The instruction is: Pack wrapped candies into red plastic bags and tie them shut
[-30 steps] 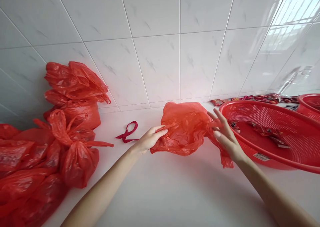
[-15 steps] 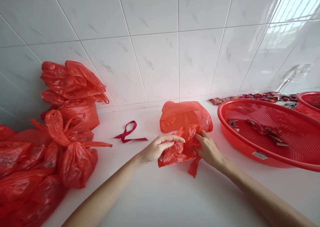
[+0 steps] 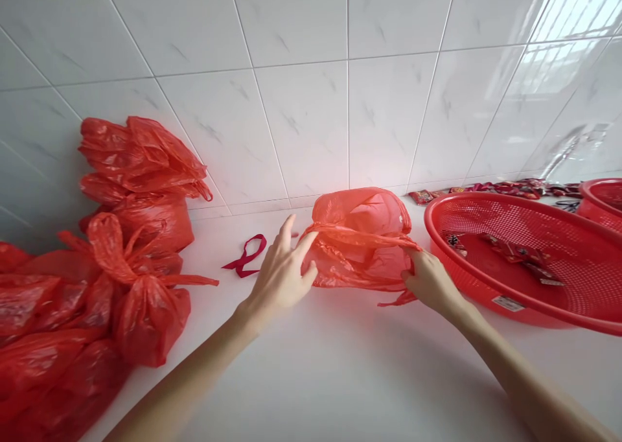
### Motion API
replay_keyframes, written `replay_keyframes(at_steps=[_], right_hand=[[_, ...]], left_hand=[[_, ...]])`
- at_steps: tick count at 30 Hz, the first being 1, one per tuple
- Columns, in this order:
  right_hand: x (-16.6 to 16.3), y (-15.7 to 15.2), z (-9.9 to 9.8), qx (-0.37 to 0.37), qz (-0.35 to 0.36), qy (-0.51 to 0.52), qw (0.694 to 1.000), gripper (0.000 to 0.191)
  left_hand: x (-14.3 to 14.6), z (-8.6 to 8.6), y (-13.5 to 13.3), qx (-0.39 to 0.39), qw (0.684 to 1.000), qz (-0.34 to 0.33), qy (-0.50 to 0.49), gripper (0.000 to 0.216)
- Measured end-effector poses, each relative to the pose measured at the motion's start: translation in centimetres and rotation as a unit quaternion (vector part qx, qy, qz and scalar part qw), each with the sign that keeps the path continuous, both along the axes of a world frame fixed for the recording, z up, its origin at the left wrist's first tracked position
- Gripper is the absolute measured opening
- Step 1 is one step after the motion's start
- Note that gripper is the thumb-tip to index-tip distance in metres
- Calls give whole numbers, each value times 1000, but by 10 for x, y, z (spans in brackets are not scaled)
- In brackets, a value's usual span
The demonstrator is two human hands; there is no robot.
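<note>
A thin red plastic bag (image 3: pixel 359 260) lies on the white counter, its mouth stretched wide between my hands. My right hand (image 3: pixel 432 280) pinches the bag's right edge, and a loose strip of the bag hangs below it. At the left edge of the bag, my left hand (image 3: pixel 284 270) has its fingers spread, the tips touching or just beside the plastic. A dark red ribbon (image 3: pixel 250 254) lies looped on the counter behind my left hand, which partly covers it.
Several filled, knotted red plastic bags (image 3: pixel 150 319) are heaped at the left. To the right stands a large red perforated basket (image 3: pixel 525 306) holding a few small packets (image 3: pixel 515 253). Further packets (image 3: pixel 515 188) line the tiled wall, with a second red basket (image 3: pixel 602 199) at the far right.
My hands have moved apart, and the bunched bag is now spread with its mouth open. The left hand's fingers have spread; the right hand has shifted right, holding the bag's edge.
</note>
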State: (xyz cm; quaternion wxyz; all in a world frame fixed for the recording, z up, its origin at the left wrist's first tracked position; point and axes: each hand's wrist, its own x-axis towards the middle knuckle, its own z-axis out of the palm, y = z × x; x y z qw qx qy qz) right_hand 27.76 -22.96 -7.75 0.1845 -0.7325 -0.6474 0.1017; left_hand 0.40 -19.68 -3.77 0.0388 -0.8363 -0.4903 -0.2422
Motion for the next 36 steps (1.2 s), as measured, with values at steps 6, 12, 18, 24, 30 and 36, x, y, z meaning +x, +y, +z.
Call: replay_keyframes(at_steps=[6, 12, 18, 24, 30, 36], right_hand=[[-4, -1, -1, 10, -10, 29, 999, 23], [-5, -6, 1, -4, 18, 37, 999, 15], [-5, -12, 9, -91, -27, -139, 986, 22], [1, -7, 10, -125, -37, -176, 976, 22], [6, -9, 11, -136, -18, -165, 977, 26], [6, -9, -1, 56, 132, -160, 977, 51]], left_hand=[[30, -6, -15, 158, 961, -223, -40, 25], [47, -24, -2, -55, 957, -188, 215, 26], [42, -21, 15, -71, 975, -65, 200, 37], [32, 0, 13, -150, 960, -93, 216, 25], [33, -5, 13, -211, 948, -114, 208, 23], [43, -20, 19, -221, 947, -150, 180, 51]])
